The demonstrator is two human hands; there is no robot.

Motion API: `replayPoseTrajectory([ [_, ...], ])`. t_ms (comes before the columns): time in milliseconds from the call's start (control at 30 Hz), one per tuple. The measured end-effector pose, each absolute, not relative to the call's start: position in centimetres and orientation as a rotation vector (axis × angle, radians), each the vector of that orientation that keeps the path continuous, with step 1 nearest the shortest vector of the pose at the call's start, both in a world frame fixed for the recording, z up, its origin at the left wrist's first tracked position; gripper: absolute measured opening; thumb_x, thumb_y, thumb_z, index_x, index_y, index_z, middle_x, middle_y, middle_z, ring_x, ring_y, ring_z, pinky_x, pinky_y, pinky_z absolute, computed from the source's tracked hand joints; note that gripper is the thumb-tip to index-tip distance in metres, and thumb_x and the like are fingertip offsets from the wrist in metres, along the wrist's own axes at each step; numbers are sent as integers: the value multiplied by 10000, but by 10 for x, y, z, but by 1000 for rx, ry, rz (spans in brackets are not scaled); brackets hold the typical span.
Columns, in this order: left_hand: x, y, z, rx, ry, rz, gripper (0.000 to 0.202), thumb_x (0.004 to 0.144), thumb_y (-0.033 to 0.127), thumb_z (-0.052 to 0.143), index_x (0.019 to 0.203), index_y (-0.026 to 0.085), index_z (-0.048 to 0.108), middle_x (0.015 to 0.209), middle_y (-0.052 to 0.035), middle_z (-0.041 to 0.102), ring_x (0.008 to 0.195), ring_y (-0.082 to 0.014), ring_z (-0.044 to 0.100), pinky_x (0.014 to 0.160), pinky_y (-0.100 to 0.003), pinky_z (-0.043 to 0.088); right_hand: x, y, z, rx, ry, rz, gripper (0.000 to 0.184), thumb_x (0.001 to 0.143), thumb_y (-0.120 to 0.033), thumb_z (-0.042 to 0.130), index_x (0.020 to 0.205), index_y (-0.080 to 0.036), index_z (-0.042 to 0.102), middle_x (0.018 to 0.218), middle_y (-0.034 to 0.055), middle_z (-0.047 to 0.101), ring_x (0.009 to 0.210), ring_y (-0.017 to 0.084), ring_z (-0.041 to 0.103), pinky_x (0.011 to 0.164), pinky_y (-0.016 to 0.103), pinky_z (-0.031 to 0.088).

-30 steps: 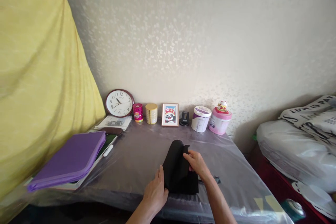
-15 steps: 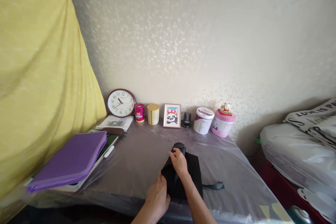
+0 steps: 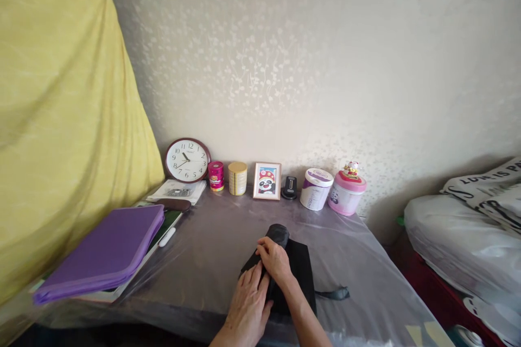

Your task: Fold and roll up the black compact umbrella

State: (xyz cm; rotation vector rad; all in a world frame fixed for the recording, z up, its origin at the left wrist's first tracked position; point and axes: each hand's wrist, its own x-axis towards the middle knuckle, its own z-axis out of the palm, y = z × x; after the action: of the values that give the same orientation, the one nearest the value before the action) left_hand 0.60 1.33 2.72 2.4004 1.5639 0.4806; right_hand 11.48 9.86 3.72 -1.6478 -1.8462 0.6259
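A black cloth item, partly folded, lies near the front of the table; its exact kind is unclear. A rolled or bunched part sticks up at its far end, and a dark strap trails from its right side. My right hand curls its fingers over the cloth just below the bunched part. Beside it, my left hand lies flat on the left part of the cloth, fingers stretched out and touching near the right hand's fingers. Both hands hide the middle of the item.
A purple folder lies on the left side of the table. Along the wall stand a clock, a pink can, a yellow-lidded can, a picture frame, and two tubs, one white-purple, one pink.
My left hand has moved from gripping the cloth's left edge to lying flat on top, closer to the right hand. The right hand has shifted slightly left and down.
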Motion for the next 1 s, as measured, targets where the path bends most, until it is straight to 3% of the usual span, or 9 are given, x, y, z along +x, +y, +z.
replayPoseTrajectory([
  [67,9,17,15,2354,1577,468,572,790,212,437,1353,192,334,1465,-89,271,1311,-275,306,1056,-438,307,118,91,37,-1548,-1914,597,232,849,-243,442,957,-259,647,834,-9,704,800,145,634,724,232,434],
  [167,12,19,4,2316,1607,357,589,795,193,422,1370,158,302,1475,-102,241,1332,-267,268,1065,-423,304,126,78,34,-1333,-2050,479,238,872,-264,447,937,-266,676,899,13,692,923,163,597,832,261,420],
  [333,15,17,6,2297,1648,307,673,776,162,448,1405,140,209,1496,-111,150,1354,-272,204,1090,-416,256,140,85,25,-1180,-2147,398,284,914,-269,398,908,-243,681,952,19,697,1110,187,520,1028,365,278],
  [567,15,16,17,2195,1719,149,697,788,131,430,1418,146,133,1470,-155,225,1300,-281,323,1054,-400,291,151,139,14,-1318,-2156,285,311,916,-229,378,890,-251,688,981,5,695,1144,177,494,1064,424,177],
  [767,16,18,9,2223,1747,195,680,796,116,374,1420,170,109,1455,-140,272,1270,-266,361,1028,-400,313,162,167,12,-1639,-1962,153,318,900,-253,362,1027,-205,650,1104,55,653,1088,186,541,970,318,341],
  [900,15,15,10,2225,1747,188,648,824,137,346,1421,169,99,1458,-139,265,1258,-259,377,1021,-386,321,194,157,9,-1825,-1748,61,365,871,-266,362,1093,-94,594,1107,166,629,1071,253,555,951,367,365],
  [1000,14,12,10,2249,1748,232,638,837,146,339,1423,163,89,1451,-148,273,1261,-261,375,1020,-381,321,226,131,3,-1882,-1546,39,330,834,-314,401,1024,-142,610,1053,133,649,1049,240,571,924,334,392],
])
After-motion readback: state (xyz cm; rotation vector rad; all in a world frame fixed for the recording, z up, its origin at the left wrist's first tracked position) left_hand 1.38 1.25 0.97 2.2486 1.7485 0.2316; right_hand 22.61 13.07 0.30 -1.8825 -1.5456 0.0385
